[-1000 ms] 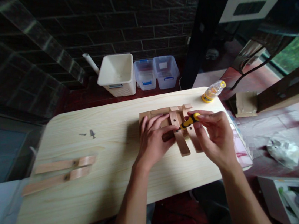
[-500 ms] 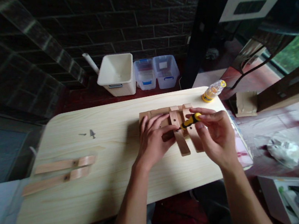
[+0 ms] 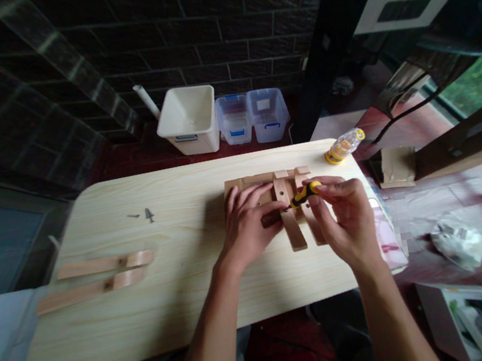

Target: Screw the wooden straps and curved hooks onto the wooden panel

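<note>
A yellow-and-black screwdriver [image 3: 301,196] is pinched in the fingers of my right hand [image 3: 345,208]. Its tip points down to the left and meets the nearer hole of a curved wooden strip [image 3: 295,236]; a screw there is too small to make out. My left hand [image 3: 247,223] grips the wooden board [image 3: 235,183] beneath the strips, fingers over its top and thumb side close to the screwdriver tip. A second curved strip [image 3: 310,219] crosses the board on the right, partly hidden by my right hand.
Two more wooden strips [image 3: 105,265] lie at the table's left, with a few dark screws [image 3: 149,215] beyond them. A clear bottle with yellow ends [image 3: 344,146] stands at the back right corner. Behind the table [image 3: 169,182] are a white bin [image 3: 191,143] and two clear boxes [image 3: 271,133].
My right hand has shifted slightly left, its fingers turned on the screwdriver handle. The screwdriver's tip stays at the same hole, and my left hand keeps its place.
</note>
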### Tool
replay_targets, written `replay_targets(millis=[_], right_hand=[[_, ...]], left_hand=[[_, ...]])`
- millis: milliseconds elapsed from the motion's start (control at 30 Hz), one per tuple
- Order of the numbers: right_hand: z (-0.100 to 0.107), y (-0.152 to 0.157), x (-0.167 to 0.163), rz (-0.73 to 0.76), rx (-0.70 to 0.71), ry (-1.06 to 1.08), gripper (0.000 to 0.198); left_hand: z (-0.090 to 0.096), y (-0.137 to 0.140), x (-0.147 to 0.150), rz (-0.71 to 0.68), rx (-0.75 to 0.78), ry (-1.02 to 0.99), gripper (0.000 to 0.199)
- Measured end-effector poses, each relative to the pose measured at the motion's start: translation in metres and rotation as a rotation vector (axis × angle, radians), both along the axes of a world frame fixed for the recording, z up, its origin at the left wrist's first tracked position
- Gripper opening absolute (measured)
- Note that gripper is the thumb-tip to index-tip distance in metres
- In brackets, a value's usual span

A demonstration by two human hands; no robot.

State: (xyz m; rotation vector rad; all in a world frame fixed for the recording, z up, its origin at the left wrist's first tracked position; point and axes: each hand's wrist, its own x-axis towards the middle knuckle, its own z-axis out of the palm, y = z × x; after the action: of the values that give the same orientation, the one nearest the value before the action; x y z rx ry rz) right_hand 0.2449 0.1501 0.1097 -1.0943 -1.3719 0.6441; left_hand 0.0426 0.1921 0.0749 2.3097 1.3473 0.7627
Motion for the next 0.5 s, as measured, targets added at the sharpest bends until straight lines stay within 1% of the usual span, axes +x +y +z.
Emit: replay_targets(millis=[267, 500], right_hand=[[0.0026, -0.0014, -0.0001, 0.014, 0.002, 0.034, 0.014], [-0.0015, 0.0004, -0.0012, 0.000, -0.007, 0.029, 0.017]], left_hand=[[-0.0008, -0.0003, -0.0009, -0.001, -0.001, 0.009, 0.026], [-0.0005, 0.0002, -0.0004, 0.002, -0.001, 0.002, 0.023]])
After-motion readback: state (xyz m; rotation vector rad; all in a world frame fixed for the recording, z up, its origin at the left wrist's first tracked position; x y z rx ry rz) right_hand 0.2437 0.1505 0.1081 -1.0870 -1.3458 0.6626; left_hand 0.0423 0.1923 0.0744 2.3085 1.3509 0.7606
